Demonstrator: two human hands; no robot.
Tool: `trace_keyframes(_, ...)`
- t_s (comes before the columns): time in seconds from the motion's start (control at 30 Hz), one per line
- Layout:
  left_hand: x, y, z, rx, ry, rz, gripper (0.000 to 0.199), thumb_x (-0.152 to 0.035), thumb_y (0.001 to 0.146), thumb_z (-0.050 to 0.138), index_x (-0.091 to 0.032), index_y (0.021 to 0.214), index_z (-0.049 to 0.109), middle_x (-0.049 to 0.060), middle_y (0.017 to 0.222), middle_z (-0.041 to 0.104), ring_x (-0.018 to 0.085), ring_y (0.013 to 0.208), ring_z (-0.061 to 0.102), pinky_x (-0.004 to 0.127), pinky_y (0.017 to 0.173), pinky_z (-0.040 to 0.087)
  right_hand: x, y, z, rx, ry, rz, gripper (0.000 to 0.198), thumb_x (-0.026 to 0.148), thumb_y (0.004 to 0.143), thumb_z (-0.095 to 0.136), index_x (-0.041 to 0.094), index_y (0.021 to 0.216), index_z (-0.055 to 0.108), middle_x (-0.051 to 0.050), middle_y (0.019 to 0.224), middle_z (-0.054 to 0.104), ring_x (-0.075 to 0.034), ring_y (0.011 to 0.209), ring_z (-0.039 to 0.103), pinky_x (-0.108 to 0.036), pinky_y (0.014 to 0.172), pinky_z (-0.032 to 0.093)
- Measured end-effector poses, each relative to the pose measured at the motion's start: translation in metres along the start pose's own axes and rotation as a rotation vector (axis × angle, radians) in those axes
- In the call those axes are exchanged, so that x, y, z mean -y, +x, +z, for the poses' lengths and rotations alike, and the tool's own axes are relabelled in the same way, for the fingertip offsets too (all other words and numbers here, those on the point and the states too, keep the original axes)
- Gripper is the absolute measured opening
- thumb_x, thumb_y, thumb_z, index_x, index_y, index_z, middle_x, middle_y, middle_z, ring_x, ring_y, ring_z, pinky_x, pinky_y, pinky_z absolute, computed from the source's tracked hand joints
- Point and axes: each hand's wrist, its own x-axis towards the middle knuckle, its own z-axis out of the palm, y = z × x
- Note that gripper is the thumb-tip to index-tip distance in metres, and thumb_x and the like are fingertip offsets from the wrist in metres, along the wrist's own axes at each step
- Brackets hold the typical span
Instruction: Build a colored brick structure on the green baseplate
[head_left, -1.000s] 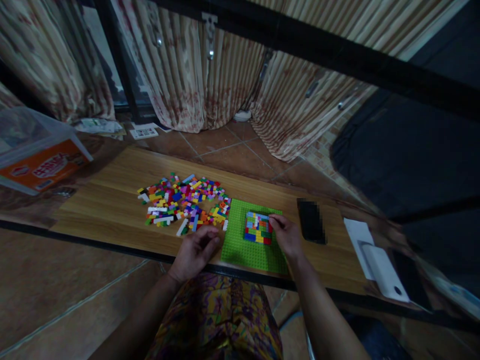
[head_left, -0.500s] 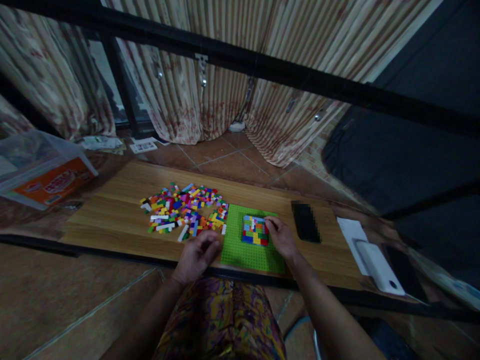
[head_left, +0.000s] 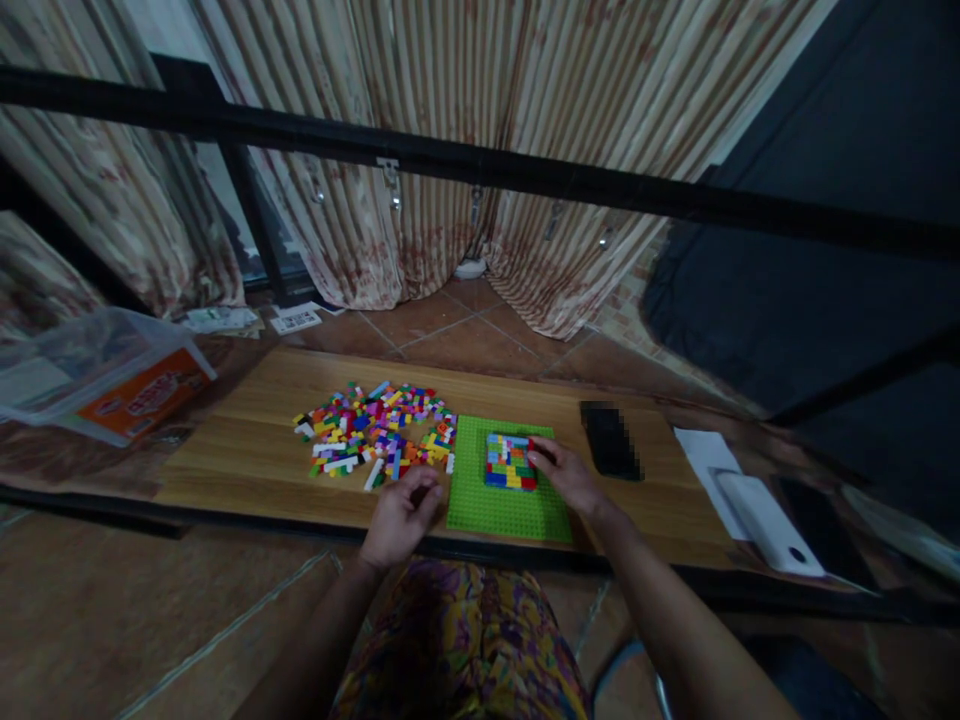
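Small coloured toy bricks are joined into a square build [head_left: 510, 464] on a green baseplate [head_left: 480, 515]. At the right edge of this build, my right hand [head_left: 566, 473] has its thumb and fingers closed at a red brick [head_left: 531, 446]. The fingertips partly cover that brick. My left hand [head_left: 403, 512] is curled over the table's front edge, between the loose bricks [head_left: 375, 425] and the baseplate. Its thumb is close to the bent fingers; whether something small sits inside is hidden.
A wooden table [head_left: 240, 440] carries everything. A black phone [head_left: 611, 438] lies right of the baseplate. Farther right are white paper [head_left: 701, 460] and a white device [head_left: 772, 525]. A clear plastic box [head_left: 142, 390] with an orange label stands left. A dark rail [head_left: 525, 170] crosses ahead.
The camera view has tilted and shifted slightly. My right hand's fingers have moved a little along the right edge of the build. My left hand stays curled near the baseplate.
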Motion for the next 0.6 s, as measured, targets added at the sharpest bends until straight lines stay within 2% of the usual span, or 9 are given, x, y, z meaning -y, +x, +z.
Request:
trace_keyframes(0.2,-0.002,0.000,0.006,0.011,0.080,0.022,0.016,-0.031,0.088,0.053,-0.019,0.097,0.060,0.003,0.091,0.069,0.017,0.086,0.066,0.029,0.078,0.051,-0.001,0.001,0.008,-0.109,-0.121,0.016,0.032,0.041,0.079,0.058,0.023,0.103,0.070,-0.005,0.103,0.073,-0.022,0.094,0.067,-0.040,0.090,0.049)
trace_keyframes(0.33,-0.007,0.000,0.007,0.002,0.155,0.066,0.014,-0.026,0.089,0.049,-0.020,0.096,0.060,0.002,0.089,0.070,0.016,0.084,0.067,0.027,0.077,0.050,-0.004,-0.001,0.009,-0.129,-0.147,0.011,0.035,0.042,0.080,0.057,0.021,0.106,0.069,-0.008,0.106,0.072,-0.023,0.097,0.066,-0.040,0.091,0.048)
trace_keyframes(0.47,-0.015,0.002,0.004,0.037,0.260,0.093,0.017,-0.021,0.089,0.047,-0.021,0.096,0.062,0.002,0.091,0.071,0.016,0.085,0.067,0.026,0.079,0.050,-0.009,-0.008,0.001,-0.183,-0.106,-0.001,0.042,0.049,0.086,0.048,0.018,0.108,0.066,-0.009,0.100,0.072,-0.023,0.090,0.067,-0.038,0.084,0.051)
trace_keyframes(0.6,-0.022,0.013,0.003,-0.004,0.376,0.087,0.020,-0.015,0.087,0.046,-0.020,0.096,0.063,0.004,0.095,0.070,0.017,0.091,0.066,0.027,0.083,0.049,-0.015,-0.011,-0.013,-0.331,-0.228,-0.082,0.044,0.051,0.088,0.044,0.017,0.101,0.068,-0.012,0.099,0.072,-0.024,0.089,0.066,-0.038,0.082,0.050)
